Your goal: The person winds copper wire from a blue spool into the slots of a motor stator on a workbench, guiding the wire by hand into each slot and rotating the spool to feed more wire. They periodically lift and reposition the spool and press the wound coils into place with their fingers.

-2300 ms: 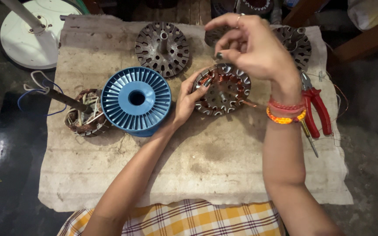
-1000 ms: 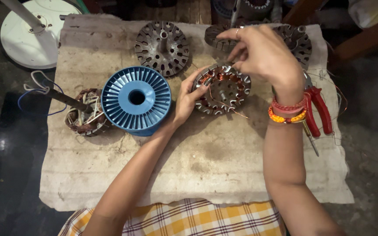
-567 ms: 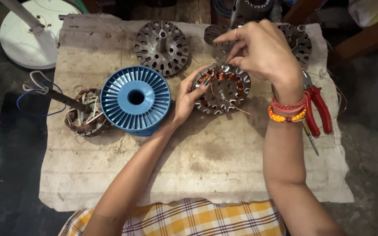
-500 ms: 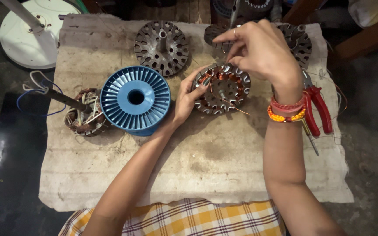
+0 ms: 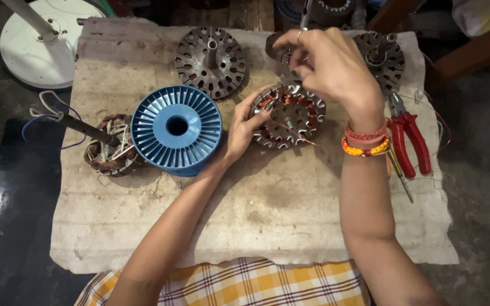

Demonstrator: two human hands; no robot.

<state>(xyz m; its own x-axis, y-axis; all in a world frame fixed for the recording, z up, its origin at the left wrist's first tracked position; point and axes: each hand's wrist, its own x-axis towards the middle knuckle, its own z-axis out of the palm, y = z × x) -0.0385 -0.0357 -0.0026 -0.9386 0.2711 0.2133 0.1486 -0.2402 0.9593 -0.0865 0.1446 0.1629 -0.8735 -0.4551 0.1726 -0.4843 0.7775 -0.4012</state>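
On the cloth-covered bench, measured from the blue spool (image 5: 177, 127), we see:

Landmark: we take the blue spool, a ribbed plastic reel lying flat on the cloth (image 5: 256, 226), as our reference.

Stator in hand: just right of the spool lies a round metal stator (image 5: 289, 115) with copper winding in part of its slots; a thin copper wire (image 5: 293, 133) crosses its face.

Left hand: our left hand (image 5: 242, 129) sits between the spool and the stator, fingers curled against the stator's left rim and steadying it; the forearm passes close by the spool's lower right edge.

Right hand: our right hand (image 5: 330, 65) is raised above the stator's far side, fingertips pinched together. We think they nip the fine wire, though it is too thin to be sure.

Bare cores: one empty stator core (image 5: 211, 61) lies beyond the spool; another (image 5: 382, 56) lies far right of it.

Wound coil: left of the spool rests a wound motor coil (image 5: 108, 152) with a shaft.

Pliers: red-handled pliers (image 5: 408, 141) lie well right of the spool, past our right wrist.

Fan base: a white round base (image 5: 38, 48) stands off the bench, up and left of the spool.
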